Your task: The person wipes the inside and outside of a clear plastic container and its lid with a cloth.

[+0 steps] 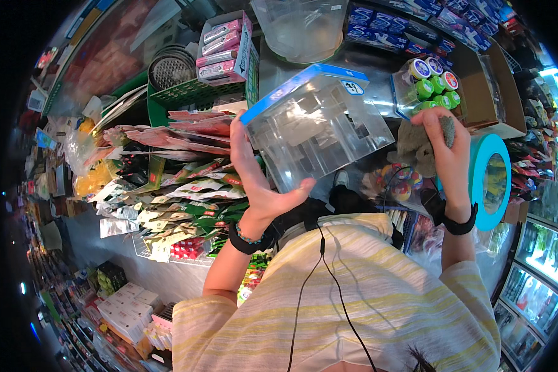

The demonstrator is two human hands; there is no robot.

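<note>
My left hand (pixel 262 179) grips a clear plastic display box (pixel 316 130) by its left side, thumb along the near edge and fingers by the blue rim. The box is tilted, and a small blue-and-white label shows near its far right corner. Away to the right, my right hand (pixel 446 149) pinches a crumpled grey-brown cloth (pixel 417 144), apart from the box. Just beyond the cloth stands a clear container of tubs with green and white lids (pixel 433 86).
Packets crowd a wire rack (pixel 200 190) at left. Behind it, a green basket (pixel 197 97) adjoins a carton of gum packs (pixel 223 51). A translucent bucket (pixel 302 32) stands at the back. At right are an open cardboard box (pixel 488 93) and a turquoise-rimmed container (pixel 479 186).
</note>
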